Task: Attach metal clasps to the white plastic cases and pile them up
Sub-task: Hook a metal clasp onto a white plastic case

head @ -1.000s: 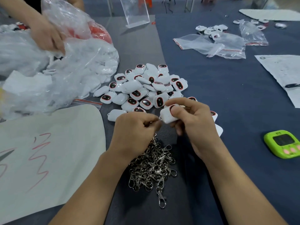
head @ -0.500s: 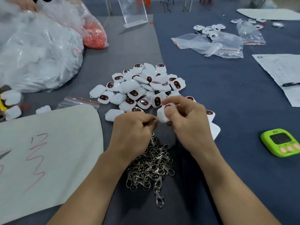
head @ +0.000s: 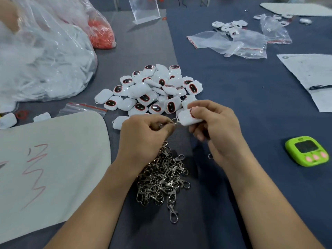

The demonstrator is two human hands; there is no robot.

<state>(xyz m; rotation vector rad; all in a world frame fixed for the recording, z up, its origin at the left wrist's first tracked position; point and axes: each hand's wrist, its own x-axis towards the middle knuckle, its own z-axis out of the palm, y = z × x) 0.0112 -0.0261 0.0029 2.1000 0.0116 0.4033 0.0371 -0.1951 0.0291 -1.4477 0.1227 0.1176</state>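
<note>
Centre frame: metal clasp (head: 168, 123) meeting white case (head: 188, 119).
The right hand (head: 216, 127) is gripping the smooth case, its loop touching the clasp the left hand (head: 143, 136) is pinching. Piled cases (head: 152, 92) are lying just above, loose clasps (head: 163, 177) below, with a green timer (head: 307, 150) at right.

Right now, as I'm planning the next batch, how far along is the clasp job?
Done: nothing in the pile looks fitted yet. In hand: the right hand holds a white case while the left hand pinches a clasp at its loop. Left: the heap of clasps and that pile.
</note>
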